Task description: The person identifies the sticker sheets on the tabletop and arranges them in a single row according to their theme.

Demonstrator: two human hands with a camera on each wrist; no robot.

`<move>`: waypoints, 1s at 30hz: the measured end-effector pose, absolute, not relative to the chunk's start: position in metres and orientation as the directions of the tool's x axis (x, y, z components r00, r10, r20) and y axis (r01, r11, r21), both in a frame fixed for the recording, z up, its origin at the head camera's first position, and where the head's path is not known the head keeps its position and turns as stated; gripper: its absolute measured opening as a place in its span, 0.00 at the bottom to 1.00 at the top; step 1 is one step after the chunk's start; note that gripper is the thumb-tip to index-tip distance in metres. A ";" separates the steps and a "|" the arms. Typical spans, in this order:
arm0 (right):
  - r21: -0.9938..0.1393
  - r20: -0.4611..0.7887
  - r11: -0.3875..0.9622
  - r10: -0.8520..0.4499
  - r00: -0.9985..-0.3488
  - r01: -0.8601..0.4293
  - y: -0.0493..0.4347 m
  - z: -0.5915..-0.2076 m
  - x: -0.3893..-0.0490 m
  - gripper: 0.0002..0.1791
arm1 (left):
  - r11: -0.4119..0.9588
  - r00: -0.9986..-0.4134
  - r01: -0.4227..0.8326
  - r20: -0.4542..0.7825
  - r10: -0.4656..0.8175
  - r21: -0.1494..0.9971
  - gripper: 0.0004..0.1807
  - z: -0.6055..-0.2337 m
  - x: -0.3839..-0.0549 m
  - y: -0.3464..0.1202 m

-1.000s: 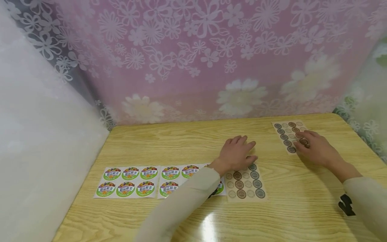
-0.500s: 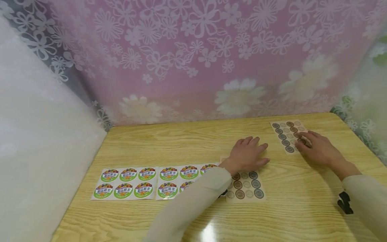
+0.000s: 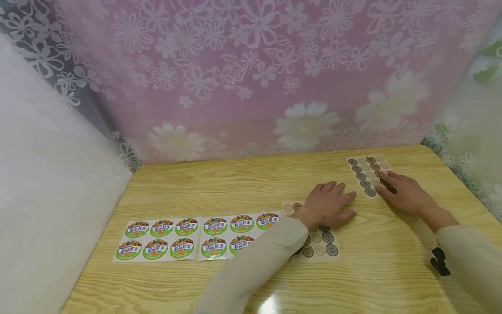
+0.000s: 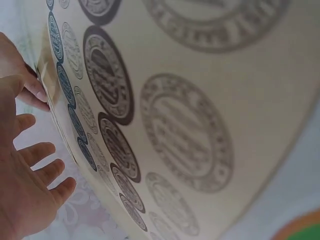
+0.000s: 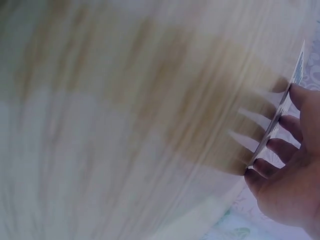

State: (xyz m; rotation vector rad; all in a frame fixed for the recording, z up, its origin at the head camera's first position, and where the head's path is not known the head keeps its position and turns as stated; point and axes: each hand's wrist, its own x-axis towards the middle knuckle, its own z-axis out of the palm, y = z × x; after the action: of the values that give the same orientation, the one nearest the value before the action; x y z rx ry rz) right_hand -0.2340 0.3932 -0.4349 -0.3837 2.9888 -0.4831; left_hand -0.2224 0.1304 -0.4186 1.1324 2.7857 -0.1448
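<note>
In the head view my left hand [image 3: 329,204] lies over the near sticker sheet [image 3: 322,256], fingers spread, hiding part of its middle. Round brown and blue-grey stickers run in rows on that beige sheet. The left wrist view shows the fingers [image 4: 50,172] beside the sheet's edge with nothing gripped. Farther back on the right, my right hand [image 3: 408,196] touches the right side of a matching sticker sheet [image 3: 361,176] with its fingertips. In the right wrist view that far sheet [image 5: 299,70] appears edge-on, its edge along the bent fingers [image 5: 282,150].
Two white sheets of round fruit labels, the left one [image 3: 157,240] and the right one [image 3: 215,240], lie side by side on the wood-grain table [image 3: 211,183]. The left forearm covers part of the right one. A pink floral curtain [image 3: 235,109] hangs behind the table.
My left hand has shifted right over the near sticker sheet, baring its upper left corner. The right hand stays at the far sheet. The head view has turned slightly right.
</note>
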 end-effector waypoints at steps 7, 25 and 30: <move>-0.313 -0.061 0.918 -0.274 -0.960 -0.242 0.390 -0.434 -0.232 0.36 | 0.725 -0.724 0.686 -0.152 0.673 -0.058 0.32 -0.421 -0.223 0.126; -0.267 -0.015 0.928 -0.273 -0.962 -0.259 0.339 -0.431 -0.185 0.35 | 0.741 -0.743 0.667 -0.135 0.656 -0.071 0.31 -0.426 -0.221 0.093; -0.205 0.020 0.944 -0.261 -0.965 -0.259 0.324 -0.431 -0.168 0.35 | 0.747 -0.749 0.661 -0.120 0.652 -0.072 0.31 -0.425 -0.216 0.085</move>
State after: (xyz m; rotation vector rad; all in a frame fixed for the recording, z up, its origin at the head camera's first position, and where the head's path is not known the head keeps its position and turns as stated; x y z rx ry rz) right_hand -0.1679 0.3236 -0.4308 -0.4134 3.0901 -0.3252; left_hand -0.2161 0.0852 -0.4254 1.0747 2.8542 -0.1679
